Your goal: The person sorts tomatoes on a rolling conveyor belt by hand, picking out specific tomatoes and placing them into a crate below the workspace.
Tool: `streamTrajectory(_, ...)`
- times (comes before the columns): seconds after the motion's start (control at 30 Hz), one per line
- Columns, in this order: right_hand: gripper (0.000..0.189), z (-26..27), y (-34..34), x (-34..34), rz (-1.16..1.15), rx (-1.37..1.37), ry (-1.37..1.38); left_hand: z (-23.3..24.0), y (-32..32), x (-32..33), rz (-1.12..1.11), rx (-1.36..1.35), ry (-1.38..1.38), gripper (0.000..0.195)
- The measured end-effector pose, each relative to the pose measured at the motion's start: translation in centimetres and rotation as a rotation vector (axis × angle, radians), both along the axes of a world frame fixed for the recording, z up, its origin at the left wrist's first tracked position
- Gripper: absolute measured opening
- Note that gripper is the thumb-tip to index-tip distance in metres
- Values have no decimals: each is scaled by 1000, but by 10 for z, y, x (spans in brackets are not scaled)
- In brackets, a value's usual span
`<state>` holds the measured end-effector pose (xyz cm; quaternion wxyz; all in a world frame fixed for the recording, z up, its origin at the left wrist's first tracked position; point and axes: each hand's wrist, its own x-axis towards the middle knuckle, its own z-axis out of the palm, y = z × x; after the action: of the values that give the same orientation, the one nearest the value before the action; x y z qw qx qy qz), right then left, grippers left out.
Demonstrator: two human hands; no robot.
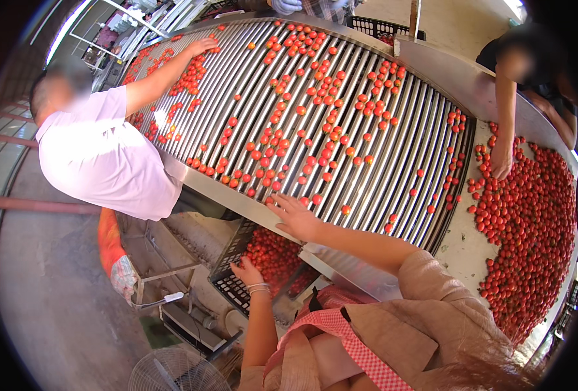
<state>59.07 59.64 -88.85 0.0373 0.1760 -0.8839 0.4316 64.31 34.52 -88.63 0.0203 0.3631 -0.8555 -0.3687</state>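
Observation:
My right hand [296, 220] is over the near rail [235, 195] of a metal roller conveyor [249, 112], palm down with fingers apart. Its fingertips reach the rollers beside several small red tomatoes [316, 199]. Lower down, my left hand [247, 273] is at the rim of a black plastic crate [223, 269], fingers spread. I see nothing held in either hand, though the left palm is partly hidden. Many cherry tomatoes [274, 256] fill the crate, below the conveyor's edge. More tomatoes lie scattered in bands across the rollers.
A person in a pale shirt [103, 151] reaches over the conveyor at left. At right, a co-worker's hand [502, 161] touches a large tomato heap [528, 234] on a metal infeed tray [465, 254]. Gloved hands [287, 6] show opposite. A fan [179, 374] stands below left.

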Motion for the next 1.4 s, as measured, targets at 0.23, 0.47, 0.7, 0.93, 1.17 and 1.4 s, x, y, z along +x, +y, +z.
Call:
streamTrajectory(0.23, 59, -47, 104, 53, -55, 421, -34, 18, 149, -8, -750, -310, 185, 73)
streamTrajectory(0.47, 52, -65, 195, 66, -496, 184, -42, -8, 173, -43, -721, -546, -182, 100)
streamTrajectory(0.7, 37, -53, 296, -20, -760, -4, 3, -37, 156, -38, -753, -749, 36, 91)
streamTrajectory(0.93, 30, -62, 360, -140, -944, 105, 14, -42, 177, -22, -815, -751, 242, 65)
streamTrajectory(1.17, 28, -91, 380, -165, -901, 172, -106, -47, 182, -13, -803, -715, 257, 63)
streamTrajectory(1.4, 20, -10, 259, -77, -513, -569, -284, -51, 182, -4, -803, -704, 301, 59)
